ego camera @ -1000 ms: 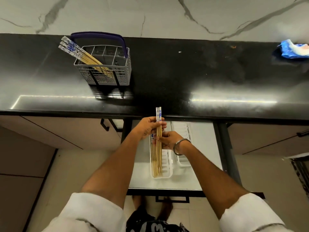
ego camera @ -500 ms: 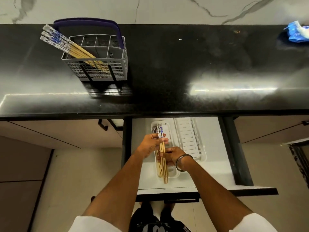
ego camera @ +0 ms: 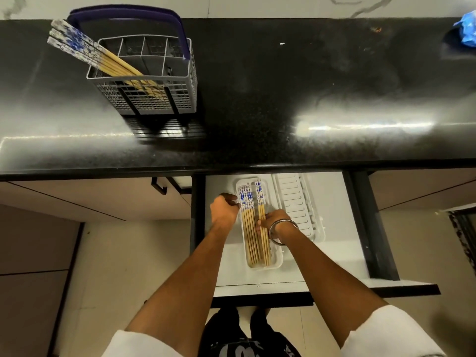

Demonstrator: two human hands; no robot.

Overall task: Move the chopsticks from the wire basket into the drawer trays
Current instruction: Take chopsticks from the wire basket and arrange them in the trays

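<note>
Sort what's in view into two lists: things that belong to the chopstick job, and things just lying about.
Part of the job:
wire basket
chopsticks in the basket
chopsticks in the tray
left tray
right tray
drawer
left hand
right hand

Lying about:
blue wrapper
countertop

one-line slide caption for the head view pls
Right hand lays chopsticks into the left drawer tray; left hand beside it; more chopsticks in the wire basket.

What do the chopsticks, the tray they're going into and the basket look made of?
Tan chopsticks with blue-and-white tops: probably bamboo or wood, matte shafts, glossy printed ends. White ribbed tray: looks like moulded plastic, smooth rounded rim. Grey mesh basket: a fine uniform grid, either coated wire or plastic.
</note>
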